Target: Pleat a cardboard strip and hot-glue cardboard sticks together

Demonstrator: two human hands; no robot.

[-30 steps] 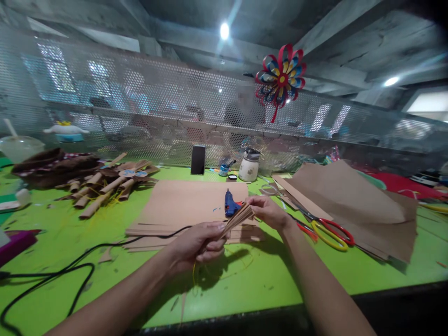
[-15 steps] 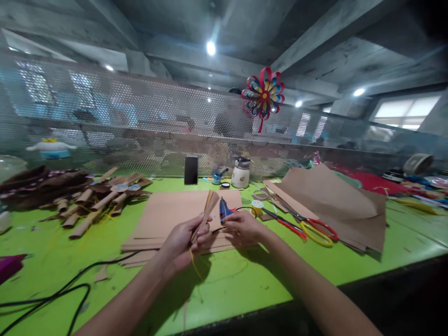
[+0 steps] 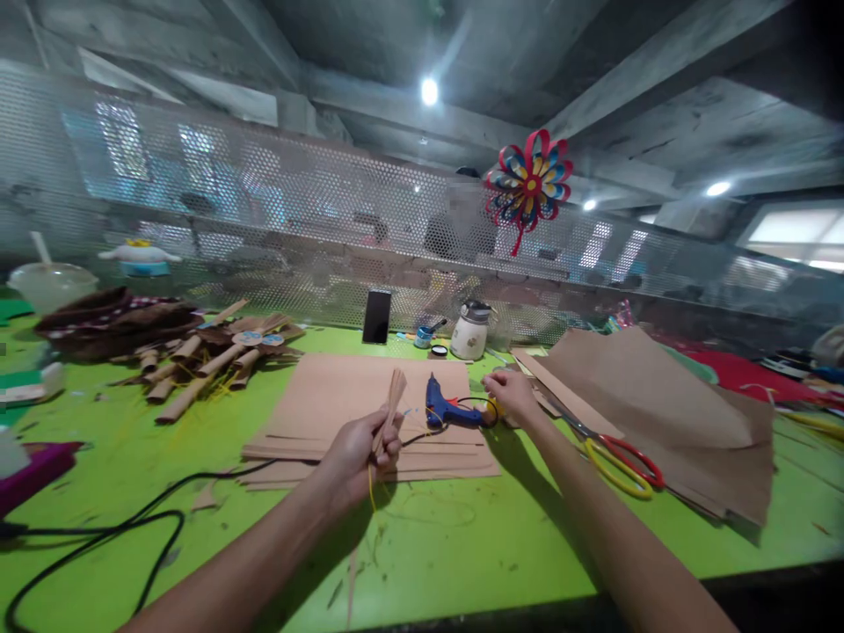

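My left hand [image 3: 369, 444] is closed around a narrow bundle of folded brown paper [image 3: 394, 396], which fans out at its upper end. A thin yellow string [image 3: 371, 492] hangs below that hand. To the right, a blue hot glue gun [image 3: 454, 413] with a red trigger lies on the stacked brown paper sheets [image 3: 343, 387]. Just beyond its handle, my right hand [image 3: 511, 391] has its fingers curled together by a yellow spool [image 3: 491, 410], which it partly covers. Whatever is between those fingertips is hidden.
Scissors with red and yellow handles [image 3: 623, 462] lie right of my forearm, beside large brown paper sheets [image 3: 659, 387]. Rolled paper tubes [image 3: 204, 369] are piled left. A black cable [image 3: 198, 477] crosses the green table [image 3: 475, 554]. A phone [image 3: 376, 316] and jar [image 3: 470, 334] stand behind.
My right hand has left the glue gun and moved right to the yellow spool. My left hand keeps hold of the paper bundle. The whole view has shifted slightly.
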